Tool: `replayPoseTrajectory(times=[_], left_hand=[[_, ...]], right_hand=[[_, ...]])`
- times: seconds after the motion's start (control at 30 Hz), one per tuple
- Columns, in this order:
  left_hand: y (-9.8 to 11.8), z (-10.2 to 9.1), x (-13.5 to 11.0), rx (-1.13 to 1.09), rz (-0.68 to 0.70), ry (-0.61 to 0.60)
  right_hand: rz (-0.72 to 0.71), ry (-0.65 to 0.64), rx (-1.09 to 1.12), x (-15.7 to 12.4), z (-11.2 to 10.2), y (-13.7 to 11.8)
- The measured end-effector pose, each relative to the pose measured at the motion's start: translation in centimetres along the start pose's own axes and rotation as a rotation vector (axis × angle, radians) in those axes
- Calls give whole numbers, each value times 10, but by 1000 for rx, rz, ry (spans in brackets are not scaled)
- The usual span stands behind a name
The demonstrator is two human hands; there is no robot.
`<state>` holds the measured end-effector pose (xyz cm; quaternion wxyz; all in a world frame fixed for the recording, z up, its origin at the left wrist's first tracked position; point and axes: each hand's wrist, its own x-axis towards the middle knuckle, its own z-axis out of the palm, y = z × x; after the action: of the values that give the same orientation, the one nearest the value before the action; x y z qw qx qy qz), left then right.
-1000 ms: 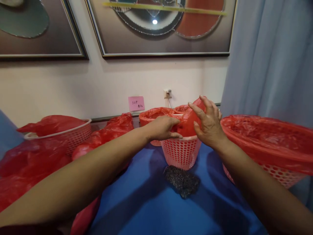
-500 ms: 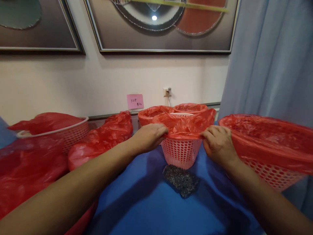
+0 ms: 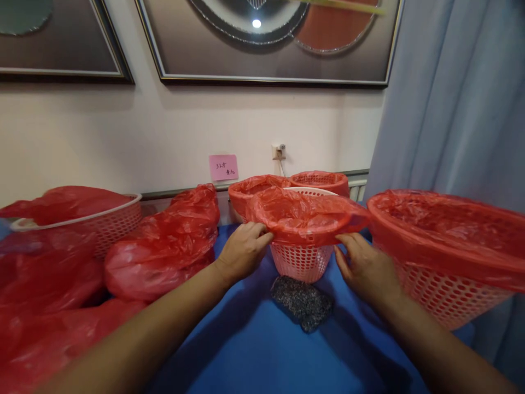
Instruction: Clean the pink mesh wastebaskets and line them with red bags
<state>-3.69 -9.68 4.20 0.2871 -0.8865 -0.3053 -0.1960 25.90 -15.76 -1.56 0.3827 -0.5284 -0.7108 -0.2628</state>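
Note:
A red plastic bag (image 3: 303, 216) lines a small pink perforated basket (image 3: 302, 264) on the blue-covered table, its edge folded down over the front of the rim. My left hand (image 3: 246, 250) is closed at the left front of the rim, fingers on the folded bag edge. On the right front, my right hand (image 3: 367, 268) pinches the edge of the same bag between thumb and forefinger, more loosely. Just in front of the basket lies a dark, speckled packet (image 3: 302, 303); its contents are not clear. Part of the basket's white rim (image 3: 314, 191) shows at the back.
At right stands a large bag-lined basket (image 3: 451, 284). Two red-lined baskets (image 3: 258, 185) (image 3: 320, 179) sit behind. Filled red bags (image 3: 164, 246) and a white-rimmed basket (image 3: 118, 219) occupy the left. A wall with a pink note (image 3: 223, 167) and a socket (image 3: 279, 152) closes the back.
The bag's front edge has come lower over the basket rim and its mouth is spread wider. Both hands have moved slightly down, and my right hand's grip looks looser.

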Motion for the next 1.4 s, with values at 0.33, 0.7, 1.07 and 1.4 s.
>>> replayPoseTrajectory(times=[0.33,0.7,1.07,1.4], left_hand=[[17,-3,-10,-387,-99,174],[-19,-6,7,-239,-92,188],[-10,3,-6,-258,-28,345],[2,-6,-7,-172,10,407]], right_hand=[[-127,38,123,39,-4,-48],[61,-17,12,47,0,-22],[197,159,460,37,20,20],[217,245,385,31,18,6]])
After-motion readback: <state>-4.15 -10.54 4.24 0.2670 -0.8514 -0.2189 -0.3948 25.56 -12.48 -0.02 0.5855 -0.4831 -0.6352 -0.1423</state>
